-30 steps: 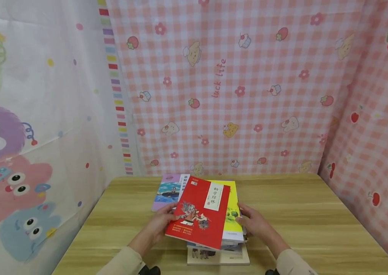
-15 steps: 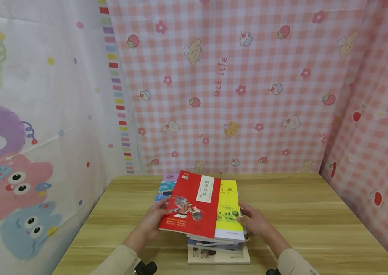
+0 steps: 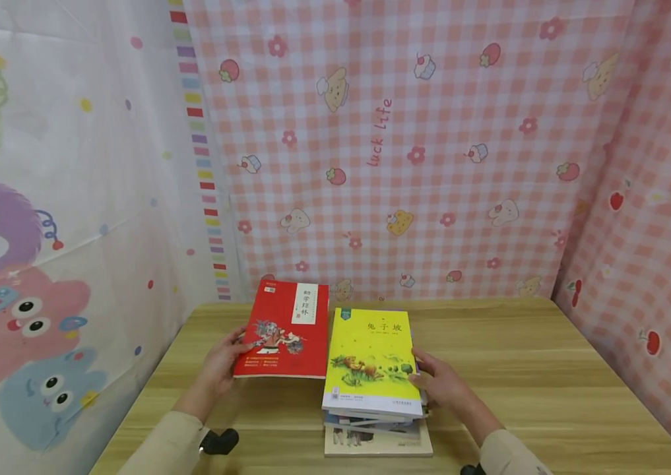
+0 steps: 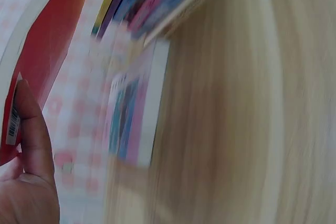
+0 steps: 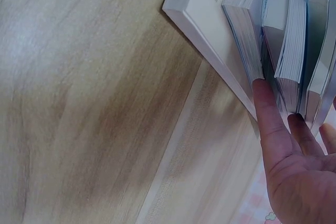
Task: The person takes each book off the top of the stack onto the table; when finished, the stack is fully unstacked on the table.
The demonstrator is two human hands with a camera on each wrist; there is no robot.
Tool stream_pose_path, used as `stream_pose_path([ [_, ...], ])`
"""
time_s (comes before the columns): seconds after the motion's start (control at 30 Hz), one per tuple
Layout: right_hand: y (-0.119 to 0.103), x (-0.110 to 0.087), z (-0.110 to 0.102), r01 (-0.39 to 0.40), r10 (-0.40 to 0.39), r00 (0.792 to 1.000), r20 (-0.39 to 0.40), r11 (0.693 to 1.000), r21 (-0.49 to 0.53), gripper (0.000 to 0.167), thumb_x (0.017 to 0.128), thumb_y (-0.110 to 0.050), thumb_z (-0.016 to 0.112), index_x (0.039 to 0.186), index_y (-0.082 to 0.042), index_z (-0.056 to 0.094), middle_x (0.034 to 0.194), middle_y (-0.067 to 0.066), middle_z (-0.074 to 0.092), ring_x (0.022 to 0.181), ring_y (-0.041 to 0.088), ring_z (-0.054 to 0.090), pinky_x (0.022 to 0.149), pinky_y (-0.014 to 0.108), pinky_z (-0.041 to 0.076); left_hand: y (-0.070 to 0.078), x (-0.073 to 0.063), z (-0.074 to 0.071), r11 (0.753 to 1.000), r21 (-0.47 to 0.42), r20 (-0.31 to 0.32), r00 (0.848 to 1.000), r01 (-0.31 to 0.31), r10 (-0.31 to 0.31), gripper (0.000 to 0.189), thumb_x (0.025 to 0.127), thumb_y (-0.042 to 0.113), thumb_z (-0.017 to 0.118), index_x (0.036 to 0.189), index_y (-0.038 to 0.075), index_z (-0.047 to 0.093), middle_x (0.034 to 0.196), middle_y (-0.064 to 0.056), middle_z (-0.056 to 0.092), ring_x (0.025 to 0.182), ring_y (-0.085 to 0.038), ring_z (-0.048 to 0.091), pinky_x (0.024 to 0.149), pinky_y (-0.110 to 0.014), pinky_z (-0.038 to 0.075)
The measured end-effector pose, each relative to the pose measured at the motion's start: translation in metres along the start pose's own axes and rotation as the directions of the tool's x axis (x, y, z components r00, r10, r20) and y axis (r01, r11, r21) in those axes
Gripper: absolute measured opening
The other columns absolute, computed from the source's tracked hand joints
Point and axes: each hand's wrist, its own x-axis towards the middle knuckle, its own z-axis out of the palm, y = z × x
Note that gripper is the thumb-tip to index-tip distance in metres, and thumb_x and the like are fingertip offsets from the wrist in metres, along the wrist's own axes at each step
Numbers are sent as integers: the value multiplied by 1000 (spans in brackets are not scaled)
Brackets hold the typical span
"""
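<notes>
A red book (image 3: 282, 330) is in my left hand (image 3: 219, 366), which grips its left edge. The left wrist view shows my fingers (image 4: 32, 135) under the back cover, near a barcode label. The book is lifted above the table, left of a stack, over a smaller purple and blue book (image 4: 134, 114) that the head view hides. A yellow book (image 3: 371, 359) tops the stack. My right hand (image 3: 442, 382) touches the stack's right side. In the right wrist view its fingertips (image 5: 262, 90) rest against the page edges of several books (image 5: 286, 40).
The wooden table (image 3: 507, 382) extends to both sides of the stack. A cream-coloured book (image 3: 379, 443) lies at the bottom of the stack. A pink checked cloth (image 3: 418, 198) hangs behind the table, and a white cartoon-print cloth (image 3: 121, 218) hangs at the left.
My left hand has carried the red book leftward off the stack, turning it straighter and uncovering the yellow book. The purple and blue book is now covered from above. My right hand stays put.
</notes>
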Motion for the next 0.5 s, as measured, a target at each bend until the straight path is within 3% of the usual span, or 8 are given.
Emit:
stream_pose_path([
  [0.23,-1,1,0,-7,7,1000,-2,1000,-3,63,99,-15,61,155,-11,33,151,28,36,91,24,65,65,43,56,13,7,-45,1000,17,-53,998,17,-16,64,103,3,42,160,9,12,157,-17,20,97,-5,56,82,-23,53],
  [0.5,0,0,0,-7,7,1000,3,1000,10,63,99,-13,61,155,-10,33,150,29,37,89,24,66,65,43,56,16,13,-86,998,38,-72,996,53,-50,67,104,7,42,160,13,5,156,-19,20,90,-4,58,80,-25,55],
])
